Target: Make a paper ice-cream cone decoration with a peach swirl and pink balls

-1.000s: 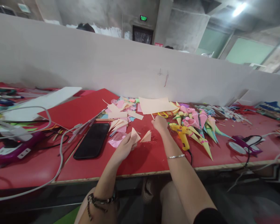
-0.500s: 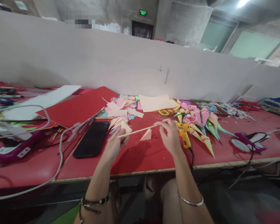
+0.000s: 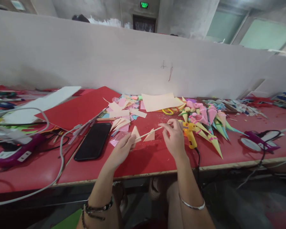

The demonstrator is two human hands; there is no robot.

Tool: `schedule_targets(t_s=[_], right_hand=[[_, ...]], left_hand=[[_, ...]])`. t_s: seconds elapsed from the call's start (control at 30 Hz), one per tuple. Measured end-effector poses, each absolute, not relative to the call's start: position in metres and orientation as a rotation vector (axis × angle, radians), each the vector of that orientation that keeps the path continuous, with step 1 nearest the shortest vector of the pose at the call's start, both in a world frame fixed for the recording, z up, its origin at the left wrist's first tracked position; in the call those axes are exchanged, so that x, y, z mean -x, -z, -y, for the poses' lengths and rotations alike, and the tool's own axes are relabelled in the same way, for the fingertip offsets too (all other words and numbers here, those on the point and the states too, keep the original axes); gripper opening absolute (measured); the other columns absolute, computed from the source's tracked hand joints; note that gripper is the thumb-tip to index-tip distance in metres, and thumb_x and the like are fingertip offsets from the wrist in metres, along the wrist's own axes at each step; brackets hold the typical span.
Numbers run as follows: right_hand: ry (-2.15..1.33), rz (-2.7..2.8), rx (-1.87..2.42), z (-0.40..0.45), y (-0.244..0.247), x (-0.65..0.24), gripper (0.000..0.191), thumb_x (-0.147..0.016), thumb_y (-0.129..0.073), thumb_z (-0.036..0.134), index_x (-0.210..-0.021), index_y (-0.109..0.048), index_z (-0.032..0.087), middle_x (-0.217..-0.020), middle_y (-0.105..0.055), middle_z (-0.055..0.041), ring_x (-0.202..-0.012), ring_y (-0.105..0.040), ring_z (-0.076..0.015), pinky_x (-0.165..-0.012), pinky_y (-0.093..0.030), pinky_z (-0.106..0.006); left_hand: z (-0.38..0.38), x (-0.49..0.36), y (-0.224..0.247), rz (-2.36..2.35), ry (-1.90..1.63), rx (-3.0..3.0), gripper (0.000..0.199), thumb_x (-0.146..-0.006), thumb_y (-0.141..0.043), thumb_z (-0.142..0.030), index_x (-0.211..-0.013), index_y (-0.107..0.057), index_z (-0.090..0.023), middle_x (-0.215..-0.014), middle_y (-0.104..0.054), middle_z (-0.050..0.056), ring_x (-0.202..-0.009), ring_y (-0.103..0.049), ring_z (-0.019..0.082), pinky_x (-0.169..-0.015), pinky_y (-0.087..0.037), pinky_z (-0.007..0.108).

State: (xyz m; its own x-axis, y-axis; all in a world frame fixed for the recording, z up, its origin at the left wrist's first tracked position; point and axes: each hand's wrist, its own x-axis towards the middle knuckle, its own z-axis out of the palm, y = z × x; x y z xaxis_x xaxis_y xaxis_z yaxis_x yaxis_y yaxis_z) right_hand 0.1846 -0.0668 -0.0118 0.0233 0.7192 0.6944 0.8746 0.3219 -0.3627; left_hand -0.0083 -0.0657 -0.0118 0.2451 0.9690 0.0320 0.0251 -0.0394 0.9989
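Observation:
My left hand (image 3: 124, 147) is closed on a small peach-coloured paper triangle (image 3: 135, 131), whose tip sticks up past the fingers. A thin pale stick (image 3: 149, 133) runs from that triangle, slanting up to my right hand (image 3: 173, 137). The right fingertips pinch the stick near its upper end. Whether the left fingers also press on the stick is hidden. Between the hands, a second peach triangle (image 3: 150, 136) lies on the red tabletop (image 3: 147, 162). Beside my right hand lies a yellow glue gun (image 3: 190, 135).
A black phone (image 3: 93, 141) lies left, near paper scraps (image 3: 120, 113). Several small paper cones (image 3: 212, 114) with pink tops are heaped right. Yellow-handled scissors (image 3: 168, 111) lie under a peach sheet (image 3: 158, 101). Purple power strips (image 3: 26, 151) and white cables flank the work area.
My left hand has moved right with the triangle, closer to my right hand. The stick's lower end, earlier jutting past the left fingers, now meets the triangle. My right hand has barely moved.

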Motion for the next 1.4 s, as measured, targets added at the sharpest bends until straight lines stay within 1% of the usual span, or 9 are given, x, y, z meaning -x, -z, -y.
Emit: schedule_targets(t_s=[0.3, 0.5, 0.67, 0.83, 0.97, 1.07, 1.2, 1.3, 1.4], right_hand=[[0.055, 2.039, 1.343, 0.077, 0.013, -0.15, 0.019, -0.08, -0.046, 0.019, -0.086, -0.063, 0.023, -0.106, -0.054, -0.0063, -0.097, -0.045, -0.0215, -0.084, -0.036, -0.037], [-0.054, 2.093, 1.357, 0.082, 0.015, -0.151, 0.021, -0.087, -0.04, 0.023, -0.094, -0.059, 0.023, -0.088, -0.059, -0.0025, -0.09, -0.05, -0.0165, -0.088, -0.025, -0.038], [-0.013, 2.075, 1.372, 0.084, 0.017, -0.156, 0.021, -0.087, -0.041, 0.027, -0.094, -0.062, 0.025, -0.097, -0.056, -0.0047, -0.092, -0.047, -0.0188, -0.086, -0.028, -0.038], [0.073, 1.627, 1.392, 0.083, 0.021, -0.154, 0.024, -0.085, -0.041, 0.022, -0.101, -0.058, 0.024, -0.115, -0.041, -0.0103, -0.109, -0.037, -0.0241, -0.093, -0.03, -0.043], [-0.268, 1.091, 1.255, 0.076, 0.023, -0.16, 0.03, -0.082, -0.041, 0.026, -0.111, -0.043, 0.021, -0.114, -0.04, -0.012, -0.111, -0.042, -0.0205, -0.092, -0.038, -0.039], [-0.66, 0.784, 1.068, 0.072, 0.023, -0.169, 0.028, -0.081, -0.042, 0.028, -0.108, -0.038, 0.023, -0.109, -0.046, -0.0086, -0.103, -0.052, -0.0164, -0.086, -0.045, -0.034], [-1.063, 0.719, 0.695, 0.072, 0.02, -0.175, 0.013, -0.078, -0.049, 0.027, -0.09, -0.051, 0.022, -0.083, -0.056, -0.0001, -0.078, -0.059, -0.0112, -0.077, -0.048, -0.029], [-1.145, 0.763, 0.553, 0.076, 0.017, -0.173, 0.007, -0.078, -0.051, 0.026, -0.083, -0.055, 0.022, -0.067, -0.055, 0.0039, -0.061, -0.053, -0.0079, -0.069, -0.047, -0.026], [-1.067, 0.84, 0.509, 0.08, 0.015, -0.17, 0.008, -0.081, -0.047, 0.029, -0.085, -0.054, 0.026, -0.062, -0.049, 0.0054, -0.055, -0.045, -0.0084, -0.064, -0.044, -0.027]], left_hand=[[0.065, 0.002, 0.019, -1.027, -0.979, -1.499, 0.029, -0.075, -0.048, -0.044, -0.063, -0.043, -0.019, -0.054, -0.033, -0.005, -0.049, -0.027, 0.009, -0.044, -0.023, 0.022], [0.068, 0.004, 0.016, -0.983, -0.966, -1.367, 0.026, -0.073, -0.051, -0.037, -0.059, -0.041, -0.019, -0.052, -0.036, -0.005, -0.048, -0.029, 0.008, -0.046, -0.026, 0.022], [0.067, 0.006, 0.015, -1.008, -0.923, -1.4, 0.024, -0.078, -0.044, -0.033, -0.058, -0.044, -0.018, -0.053, -0.044, -0.003, -0.049, -0.035, 0.009, -0.049, -0.028, 0.022], [0.069, 0.004, 0.013, -1.063, -0.924, -1.543, 0.029, -0.083, -0.039, -0.034, -0.059, -0.043, -0.019, -0.054, -0.041, -0.004, -0.049, -0.034, 0.009, -0.051, -0.029, 0.023], [0.069, 0.001, 0.016, -1.07, -0.961, -1.635, 0.028, -0.084, -0.039, -0.033, -0.059, -0.041, -0.019, -0.055, -0.039, -0.004, -0.049, -0.034, 0.009, -0.051, -0.029, 0.023], [0.066, 0.0, 0.022, -1.068, -0.957, -1.702, 0.027, -0.084, -0.038, -0.033, -0.061, -0.041, -0.019, -0.056, -0.038, -0.004, -0.052, -0.036, 0.01, -0.052, -0.03, 0.023], [0.063, -0.002, 0.027, -1.076, -0.875, -1.779, 0.026, -0.084, -0.036, -0.033, -0.062, -0.04, -0.019, -0.058, -0.039, -0.004, -0.053, -0.037, 0.01, -0.053, -0.031, 0.023], [0.063, -0.004, 0.025, -1.121, -0.843, -1.785, 0.027, -0.085, -0.034, -0.032, -0.061, -0.039, -0.019, -0.055, -0.038, -0.005, -0.05, -0.037, 0.009, -0.051, -0.031, 0.023], [0.063, -0.006, 0.022, -1.236, -0.974, -1.737, 0.025, -0.084, -0.034, -0.029, -0.061, -0.041, -0.019, -0.051, -0.038, -0.005, -0.047, -0.037, 0.009, -0.048, -0.031, 0.022]])
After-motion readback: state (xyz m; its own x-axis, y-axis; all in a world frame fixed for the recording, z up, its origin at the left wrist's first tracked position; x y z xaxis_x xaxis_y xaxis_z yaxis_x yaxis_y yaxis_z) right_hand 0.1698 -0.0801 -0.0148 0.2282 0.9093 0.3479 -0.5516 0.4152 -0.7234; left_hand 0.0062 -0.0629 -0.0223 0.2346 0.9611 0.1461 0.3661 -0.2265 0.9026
